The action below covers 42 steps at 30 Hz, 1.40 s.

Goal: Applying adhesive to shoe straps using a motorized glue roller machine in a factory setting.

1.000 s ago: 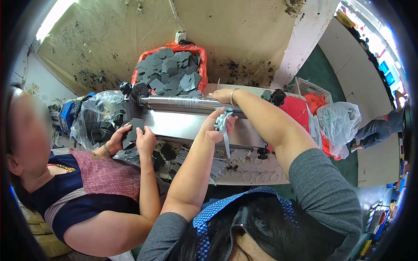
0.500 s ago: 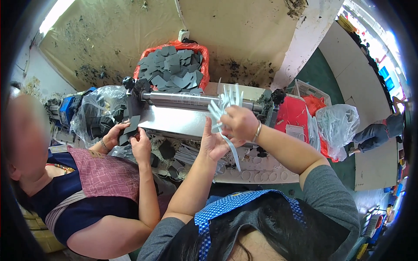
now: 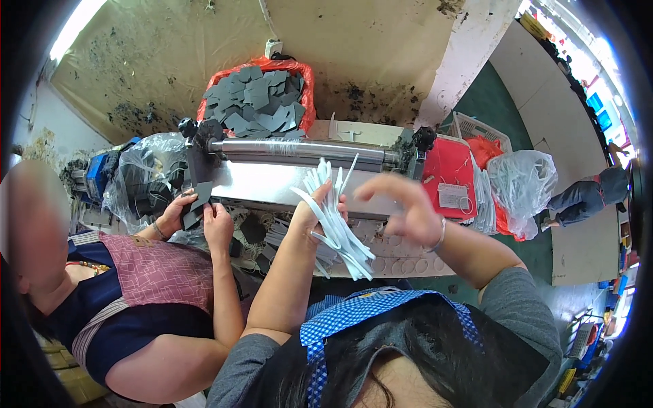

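Observation:
In front of me, my left hand [image 3: 311, 212] is closed round a bundle of thin white strips [image 3: 340, 234], which fan out above and below the fingers. To the right of the bundle is my right hand [image 3: 413, 212], slightly blurred, its fingers apart and nothing in them. Beyond both hands lies a machine with a long shiny metal roller [image 3: 299, 151] above a bright metal plate [image 3: 265, 178]. More pale strips [image 3: 326, 255] lie under the machine's front edge, partly hidden by my left forearm.
At my left a co-worker holds a dark grey flat piece [image 3: 199, 197] in both hands. Behind the roller stands a container lined with a red bag [image 3: 309, 102], heaped with grey pieces [image 3: 255, 95]. To the right are a red surface [image 3: 445, 170] and a clear plastic bag [image 3: 524, 180].
My right hand has let go of the white strips and moved right, away from them. The bundle now rests in my left hand alone, lower and gathered together.

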### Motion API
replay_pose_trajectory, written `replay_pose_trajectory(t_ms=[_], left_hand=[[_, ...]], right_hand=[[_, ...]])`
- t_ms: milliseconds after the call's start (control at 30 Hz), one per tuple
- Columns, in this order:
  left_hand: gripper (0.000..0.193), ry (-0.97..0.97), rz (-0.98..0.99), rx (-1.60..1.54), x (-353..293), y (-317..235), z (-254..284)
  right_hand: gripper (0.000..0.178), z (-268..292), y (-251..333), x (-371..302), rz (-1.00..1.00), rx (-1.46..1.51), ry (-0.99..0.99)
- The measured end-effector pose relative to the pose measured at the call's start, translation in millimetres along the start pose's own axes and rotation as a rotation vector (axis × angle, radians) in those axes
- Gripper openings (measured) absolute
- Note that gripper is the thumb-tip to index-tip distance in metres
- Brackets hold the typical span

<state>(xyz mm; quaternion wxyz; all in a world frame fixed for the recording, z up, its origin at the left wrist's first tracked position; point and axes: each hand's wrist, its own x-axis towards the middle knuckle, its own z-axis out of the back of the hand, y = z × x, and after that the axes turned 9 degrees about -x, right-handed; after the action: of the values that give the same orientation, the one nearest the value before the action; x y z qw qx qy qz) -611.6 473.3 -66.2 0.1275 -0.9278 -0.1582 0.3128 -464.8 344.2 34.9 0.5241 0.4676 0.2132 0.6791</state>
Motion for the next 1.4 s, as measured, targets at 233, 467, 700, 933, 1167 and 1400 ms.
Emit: replay_pose_trajectory(t_ms=[233,467,700,933,1167,1400], left_hand=[[0.028,-0.058,-0.231,0.087,-21,16,-44],[0.048,0.118,-0.168,0.257,-15,-19,-6],[0.072,0.601,0.038,-0.081,-19,7,27],[0.03,0.037,0.026,0.248,16,17,4],[0.015,0.041,0.359,-0.169,51,-27,11],[0.023,0.005,0.381,-0.203,83,-54,-16]], right_hand=[[0.071,-58,-54,0,-0.859,0.591,0.19],[0.028,-52,-38,6,-1.1,0.965,0.133],[0.02,-37,-23,6,-0.918,0.908,-0.156],[0.044,-71,-52,-25,-0.931,0.261,0.164],[0.035,1,-79,60,-0.374,-0.716,-0.049],[0.058,-34,-199,144,-0.641,-0.488,0.538]])
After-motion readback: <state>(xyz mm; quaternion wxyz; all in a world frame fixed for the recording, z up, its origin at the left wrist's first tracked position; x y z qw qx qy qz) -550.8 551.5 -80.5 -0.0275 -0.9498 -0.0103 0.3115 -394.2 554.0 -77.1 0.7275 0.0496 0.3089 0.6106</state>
